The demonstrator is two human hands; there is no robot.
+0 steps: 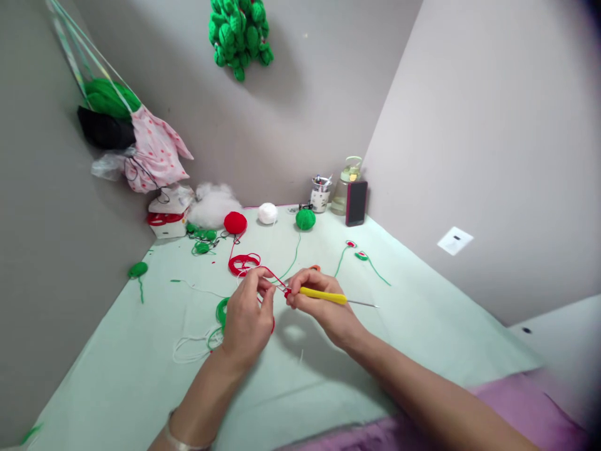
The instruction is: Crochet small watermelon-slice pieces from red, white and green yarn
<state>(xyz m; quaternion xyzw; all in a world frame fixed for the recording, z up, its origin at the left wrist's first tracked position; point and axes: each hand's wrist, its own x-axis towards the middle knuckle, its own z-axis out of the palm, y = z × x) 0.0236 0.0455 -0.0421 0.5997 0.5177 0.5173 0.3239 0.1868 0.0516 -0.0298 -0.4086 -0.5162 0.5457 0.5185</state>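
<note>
My right hand (pixel 319 299) is closed around a crochet hook (pixel 323 295) with a yellow handle; its thin metal back end points right. At the hook's front tip, between my two hands, is a small red crocheted piece (pixel 287 292), partly covered by my fingers. My left hand (pixel 251 313) is closed on red yarn (pixel 270 273), which runs over its fingers to the work. Behind the left hand lies a flat red yarn coil (pixel 244 265), and beyond that a red yarn ball (pixel 235 223). A green coil (pixel 221 311) is partly hidden by my left hand.
White (pixel 268 213) and green yarn balls (pixel 305 219) sit at the back, near a pen cup (pixel 320 195), a bottle (pixel 345 188) and a phone (pixel 356 203). Stuffing (pixel 213 205) is back left. Small red-green crocheted pieces (pixel 361 255) lie right; loose white yarn (pixel 188 351) lies left.
</note>
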